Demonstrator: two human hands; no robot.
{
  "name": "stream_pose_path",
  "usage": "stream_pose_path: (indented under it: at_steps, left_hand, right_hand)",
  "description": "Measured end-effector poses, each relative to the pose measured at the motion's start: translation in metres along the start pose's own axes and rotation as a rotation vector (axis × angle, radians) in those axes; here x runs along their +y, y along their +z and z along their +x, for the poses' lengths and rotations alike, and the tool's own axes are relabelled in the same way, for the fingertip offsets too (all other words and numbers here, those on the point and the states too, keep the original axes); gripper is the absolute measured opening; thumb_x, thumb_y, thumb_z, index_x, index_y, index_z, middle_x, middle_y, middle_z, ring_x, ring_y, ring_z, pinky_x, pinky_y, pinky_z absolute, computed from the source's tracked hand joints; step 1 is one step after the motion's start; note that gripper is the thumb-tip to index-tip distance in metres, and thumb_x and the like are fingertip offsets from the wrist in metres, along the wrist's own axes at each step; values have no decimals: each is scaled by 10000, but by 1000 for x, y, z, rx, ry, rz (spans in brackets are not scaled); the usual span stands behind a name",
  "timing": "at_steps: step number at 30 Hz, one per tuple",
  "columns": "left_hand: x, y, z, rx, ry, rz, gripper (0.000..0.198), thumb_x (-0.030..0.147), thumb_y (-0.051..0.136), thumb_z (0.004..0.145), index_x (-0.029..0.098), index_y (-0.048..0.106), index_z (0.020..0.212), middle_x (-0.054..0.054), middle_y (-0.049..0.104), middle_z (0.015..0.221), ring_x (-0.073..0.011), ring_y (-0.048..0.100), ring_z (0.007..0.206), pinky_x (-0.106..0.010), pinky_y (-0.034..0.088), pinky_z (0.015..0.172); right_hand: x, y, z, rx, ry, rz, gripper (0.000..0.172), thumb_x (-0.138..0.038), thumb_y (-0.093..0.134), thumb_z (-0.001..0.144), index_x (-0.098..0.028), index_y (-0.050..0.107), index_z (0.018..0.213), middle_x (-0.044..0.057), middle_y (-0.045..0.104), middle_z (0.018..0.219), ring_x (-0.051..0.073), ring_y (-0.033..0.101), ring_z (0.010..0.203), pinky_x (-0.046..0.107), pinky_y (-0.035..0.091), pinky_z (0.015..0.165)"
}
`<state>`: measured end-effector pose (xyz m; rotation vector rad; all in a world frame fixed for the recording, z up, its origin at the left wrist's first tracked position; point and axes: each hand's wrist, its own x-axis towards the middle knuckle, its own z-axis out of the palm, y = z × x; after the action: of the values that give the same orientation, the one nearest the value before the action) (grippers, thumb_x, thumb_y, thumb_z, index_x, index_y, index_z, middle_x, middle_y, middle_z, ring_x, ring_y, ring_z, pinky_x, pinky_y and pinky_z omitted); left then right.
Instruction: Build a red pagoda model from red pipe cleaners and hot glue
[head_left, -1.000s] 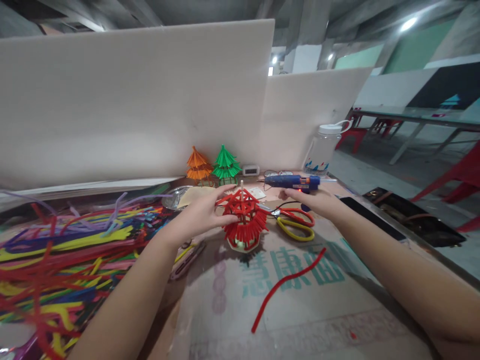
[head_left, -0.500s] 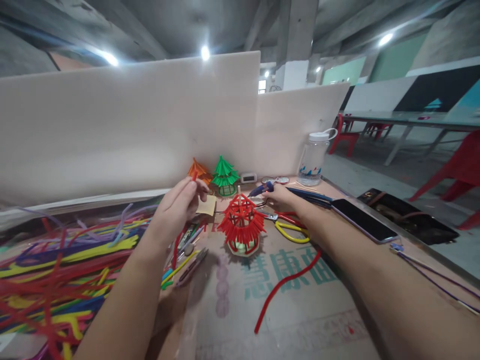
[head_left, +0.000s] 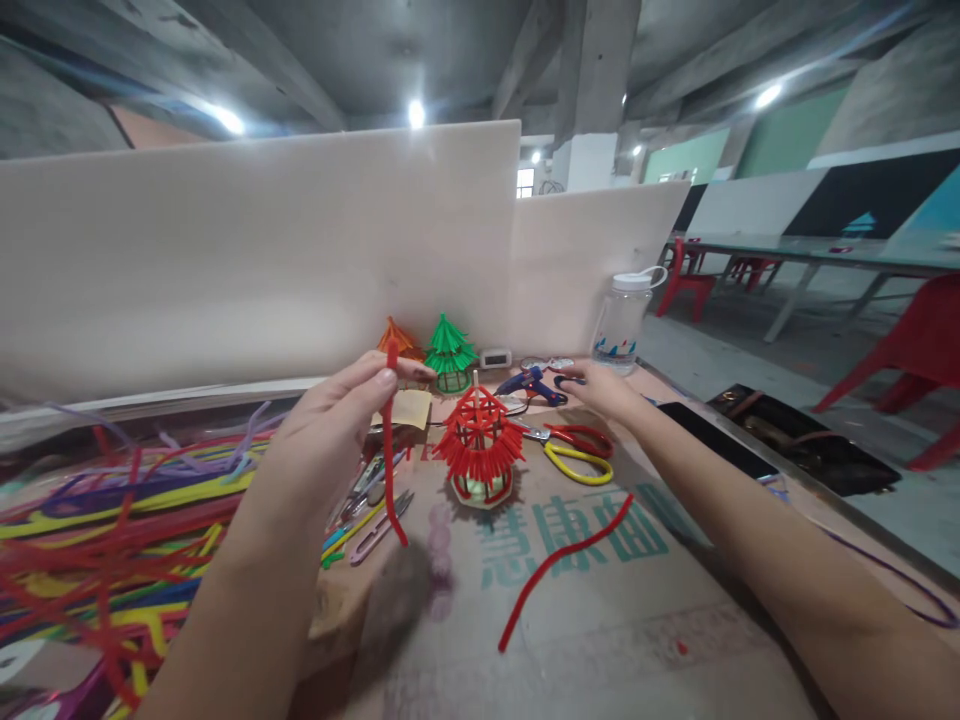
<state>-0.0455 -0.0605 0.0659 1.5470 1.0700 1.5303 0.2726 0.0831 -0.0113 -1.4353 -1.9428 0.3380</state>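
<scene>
My left hand [head_left: 322, 420] pinches a red pipe cleaner [head_left: 390, 465], whose lower part hangs down over the cardboard. My right hand [head_left: 600, 388] is at the back right, its fingertips at a dark blue handle-like thing [head_left: 570, 381] mostly hidden under the hand. Left of those fingers lies a blue glue gun [head_left: 531, 383]. Between my hands stands a small red pavilion [head_left: 481, 445] of pipe cleaners, with a fringed roof and a stick on top. Scissors [head_left: 577, 462] with red and yellow handles lie beside it. Another red pipe cleaner [head_left: 559, 560] curves across the cardboard.
Green [head_left: 450, 350] and orange [head_left: 397, 338] fringed models stand before a white partition [head_left: 262, 250]. Many coloured pipe cleaners [head_left: 150, 520] fill the left side. Snips [head_left: 379, 530] and pens lie near my left wrist. A water bottle [head_left: 621, 325] and a phone [head_left: 716, 440] are at right.
My right hand has moved right, away from the glue gun, which now lies clear of it. In my left hand the red pipe cleaner now hangs down in plain view.
</scene>
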Motion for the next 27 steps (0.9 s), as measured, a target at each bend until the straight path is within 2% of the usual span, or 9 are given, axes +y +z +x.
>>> stream_pose_path:
  at_steps: [2,5,8,10,13,16,21,24,27]
  left_hand:
    - [3,6,-1,-4,-7,-11,181,379,652,846,216,729,832,-1,552,685,-120,488,601,-235,430,541]
    - [2,18,-2,-41,-11,-16,239,421,630,864,205,727,894,-2,574,686,-103,466,544,-218,385,471]
    - [-8,31,-2,-148,-38,-69,259,430,659,864,194,707,959,-22,668,786,-111,573,612,-220,473,550]
    - [-19,40,-1,-244,-65,-113,276,415,735,815,185,685,958,-26,699,812,-129,635,670,-244,530,638]
    - [-34,50,2,-271,-50,-128,306,401,816,724,176,646,842,-7,690,743,-132,641,634,-252,540,626]
    - [-41,53,6,-240,65,-41,236,345,819,721,166,671,762,-23,698,812,-145,665,738,-247,544,676]
    - [-48,43,11,-201,57,30,221,395,748,824,182,715,871,1,689,753,-111,624,658,-217,505,620]
    - [-50,39,12,-176,58,36,244,421,732,845,178,708,845,5,693,744,-102,616,658,-212,496,632]
    - [-48,42,10,-226,64,86,237,399,737,844,167,704,810,-3,701,756,-109,626,685,-216,494,650]
  right_hand:
    - [-25,-15,-12,41,-6,-6,258,-326,572,925,-143,752,952,141,762,1001,276,686,946,397,505,857]
    - [-72,-30,-37,-1,-112,157,340,-425,529,951,-167,748,918,91,765,887,221,688,839,338,518,772]
    - [-111,-28,-62,-163,-237,406,327,-440,540,953,-167,718,916,53,743,831,174,678,766,294,528,726]
    - [-124,-17,-73,-222,-297,520,317,-430,525,966,-166,695,920,46,724,826,161,667,750,284,528,706]
    - [-127,1,-79,-257,-297,618,265,-400,543,959,-169,665,919,49,716,860,155,667,768,272,526,690]
    - [-121,13,-78,-323,-190,710,206,-375,600,913,-174,627,877,27,695,772,136,646,658,258,521,616]
    - [-116,10,-76,-411,-77,752,206,-376,600,885,-199,563,786,-14,638,583,122,587,483,237,464,474]
    - [-116,5,-77,-424,-84,688,199,-361,590,889,-194,576,781,-12,630,596,121,593,497,244,474,493]
    - [-115,7,-78,-360,-167,566,202,-335,573,904,-183,628,783,5,638,663,123,606,571,254,492,549]
